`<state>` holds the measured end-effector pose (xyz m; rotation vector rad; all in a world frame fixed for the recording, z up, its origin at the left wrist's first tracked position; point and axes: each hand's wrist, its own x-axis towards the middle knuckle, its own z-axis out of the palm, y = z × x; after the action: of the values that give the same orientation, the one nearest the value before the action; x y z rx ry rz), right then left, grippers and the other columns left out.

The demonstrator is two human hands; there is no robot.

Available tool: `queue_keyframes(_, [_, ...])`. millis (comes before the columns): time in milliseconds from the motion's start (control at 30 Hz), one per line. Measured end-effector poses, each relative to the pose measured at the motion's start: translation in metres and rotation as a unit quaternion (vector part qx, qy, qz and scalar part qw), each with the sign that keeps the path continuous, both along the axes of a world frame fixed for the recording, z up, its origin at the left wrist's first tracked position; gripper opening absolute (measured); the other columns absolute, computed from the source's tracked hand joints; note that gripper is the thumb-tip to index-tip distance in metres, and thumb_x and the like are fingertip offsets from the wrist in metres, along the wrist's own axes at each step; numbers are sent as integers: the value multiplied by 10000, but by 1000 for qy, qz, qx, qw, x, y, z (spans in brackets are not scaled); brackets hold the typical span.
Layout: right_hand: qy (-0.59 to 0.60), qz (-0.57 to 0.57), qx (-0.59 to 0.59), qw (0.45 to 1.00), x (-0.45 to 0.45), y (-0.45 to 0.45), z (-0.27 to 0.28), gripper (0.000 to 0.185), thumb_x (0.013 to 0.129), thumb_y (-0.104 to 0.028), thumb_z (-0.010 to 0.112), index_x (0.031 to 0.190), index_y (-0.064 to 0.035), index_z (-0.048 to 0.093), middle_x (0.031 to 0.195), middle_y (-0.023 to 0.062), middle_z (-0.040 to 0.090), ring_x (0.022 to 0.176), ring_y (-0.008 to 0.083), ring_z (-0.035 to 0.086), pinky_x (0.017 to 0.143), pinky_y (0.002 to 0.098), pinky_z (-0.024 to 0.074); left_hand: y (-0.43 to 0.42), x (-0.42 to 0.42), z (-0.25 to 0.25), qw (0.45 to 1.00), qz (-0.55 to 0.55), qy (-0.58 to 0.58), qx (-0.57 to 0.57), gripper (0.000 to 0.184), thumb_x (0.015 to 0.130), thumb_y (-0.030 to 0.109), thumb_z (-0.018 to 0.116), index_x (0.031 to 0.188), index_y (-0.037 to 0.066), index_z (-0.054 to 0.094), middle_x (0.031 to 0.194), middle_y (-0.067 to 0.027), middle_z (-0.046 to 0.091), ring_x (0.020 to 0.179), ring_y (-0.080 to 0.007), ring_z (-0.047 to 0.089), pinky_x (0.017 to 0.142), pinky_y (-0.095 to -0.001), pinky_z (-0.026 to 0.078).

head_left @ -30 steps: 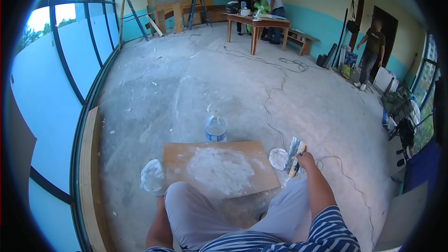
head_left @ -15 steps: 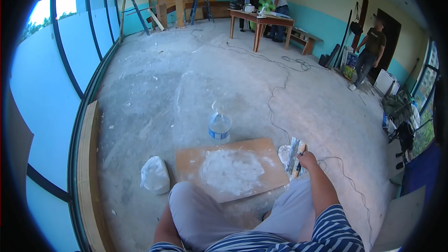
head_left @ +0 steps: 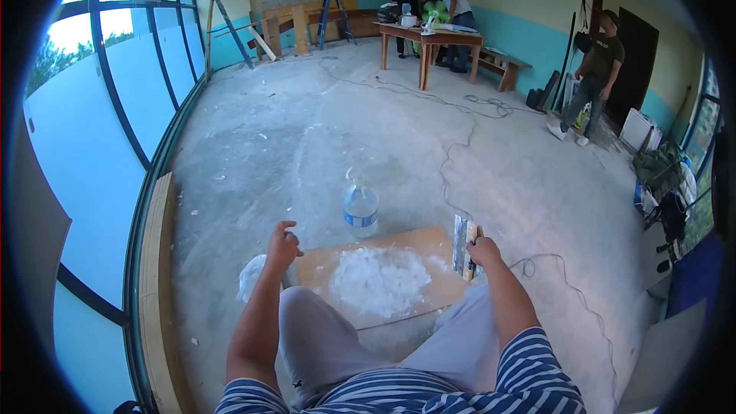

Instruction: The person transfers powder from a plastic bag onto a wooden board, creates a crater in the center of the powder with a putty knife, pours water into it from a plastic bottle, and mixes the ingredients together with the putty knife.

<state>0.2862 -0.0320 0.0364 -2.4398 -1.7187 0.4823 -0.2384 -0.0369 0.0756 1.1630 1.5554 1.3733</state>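
My right hand (head_left: pixel 484 251) grips a broad, flat-bladed trowel (head_left: pixel 461 245) with a pale, smeared metal blade, held upright over the right end of a brown board (head_left: pixel 314 267). White powder or paste (head_left: pixel 381 282) is spread across the middle of that board, which lies on the floor before my knees. My left hand (head_left: pixel 284 246) is raised near the board's left corner, holding nothing, its index finger stretched out and the other fingers partly curled. Behind my left forearm, a white bag-like bundle (head_left: pixel 250 277) is partly hidden. A clear bottle with a blue label (head_left: pixel 360 213) stands just beyond the board.
Timber (head_left: pixel 157 291) lies along the window wall at left. A dark cable (head_left: pixel 447 169) winds over the concrete floor on the right. Further back are two stepladders (head_left: pixel 331 15), a wooden table (head_left: pixel 406 33) with two people behind it, and another person (head_left: pixel 598 77) near a doorway.
My left hand has come up from beside my leg to near the board's left corner. My right hand and the trowel have shifted slightly left. The person at right has stepped left.
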Motion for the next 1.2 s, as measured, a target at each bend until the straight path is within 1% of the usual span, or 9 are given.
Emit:
queue_keyframes(200, [-33, 54, 27, 998, -8, -3, 2, 521, 901, -485, 591, 1037, 4, 710, 1115, 218, 673, 1032, 353, 656, 881, 444, 523, -16, 98, 59, 946, -239, 215, 41, 163, 897, 79, 612, 1034, 15, 673, 869, -60, 699, 736, -124, 651, 656, -275, 521])
queue_keyframes(267, [-11, 55, 10, 998, -5, 0, 8, 520, 898, -488, 597, 1018, 4, 711, 1077, 227, 674, 1013, 360, 657, 875, 446, 522, -12, 125, 49, 930, -295, 208, 74, 149, 902, 106, 627, 1003, 12, 685, 906, -68, 716, 725, -125, 648, 674, -275, 508])
queue_keyframes(367, [-1, 56, 49, 997, -6, -5, 5, 521, 892, -488, 609, 980, 16, 707, 1019, 239, 678, 976, 370, 659, 860, 451, 520, -34, 164, 71, 923, -322, 213, -11, 156, 902, 135, 649, 994, 16, 688, 913, -85, 721, 749, -122, 651, 698, -270, 509])
queue_keyframes(467, [22, 74, 103, 992, -24, -6, 18, 523, 885, -485, 622, 934, 30, 700, 992, 249, 673, 942, 379, 657, 848, 458, 516, -16, 182, 6, 909, -323, 257, 63, 324, 892, 227, 690, 1160, 49, 656, 974, -125, 715, 858, -231, 679, 787, -349, 529])
queue_keyframes(533, [61, 85, 85, 991, -56, -19, 41, 525, 882, -482, 629, 907, 38, 695, 999, 259, 663, 932, 386, 651, 844, 462, 512, -22, 195, 4, 891, -379, 251, 16, 393, 884, 277, 677, 1208, 58, 641, 1147, -190, 669, 1041, -320, 646, 894, -405, 501])
queue_keyframes(600, [85, 114, 74, 987, -93, -24, 42, 539, 878, -488, 633, 892, 48, 692, 1043, 268, 643, 963, 394, 639, 852, 458, 507, -21, 205, -20, 899, -381, 211, -51, 668, 907, 488, 641, 1384, 40, 507, 1221, -203, 642, 1123, -344, 618, 950, -395, 482])
queue_keyframes(700, [97, 174, 79, 977, -132, -32, 7, 409, 862, -393, 631, 917, 5, 706, 1063, 261, 622, 975, 407, 626, 856, 458, 507, -22, 210, -45, 913, -374, 125, -106, 831, 923, 575, 579, 1472, -7, 354, 1284, -227, 606, 1161, -334, 601, 961, -390, 478])
queue_keyframes(867, [109, 226, 57, 966, -156, -42, -9, 312, 856, -306, 607, 1006, -47, 696, 1037, 243, 601, 944, 414, 620, 839, 466, 509, -24, 209, -51, 922, -312, 166, -162, 785, 911, 585, 584, 1346, -58, 466, 1133, -231, 671, 1053, -356, 654, 911, -394, 500])
queue_keyframes(1200, [88, 262, 29, 960, -158, -25, -8, 516, 818, -527, 675, 1040, -62, 695, 1046, 226, 599, 958, 385, 645, 831, 451, 528, 4, 197, -69, 939, -248, 211, -110, 508, 976, 464, 514, 1062, -23, 630, 887, -217, 693, 878, -406, 670, 791, -460, 510])
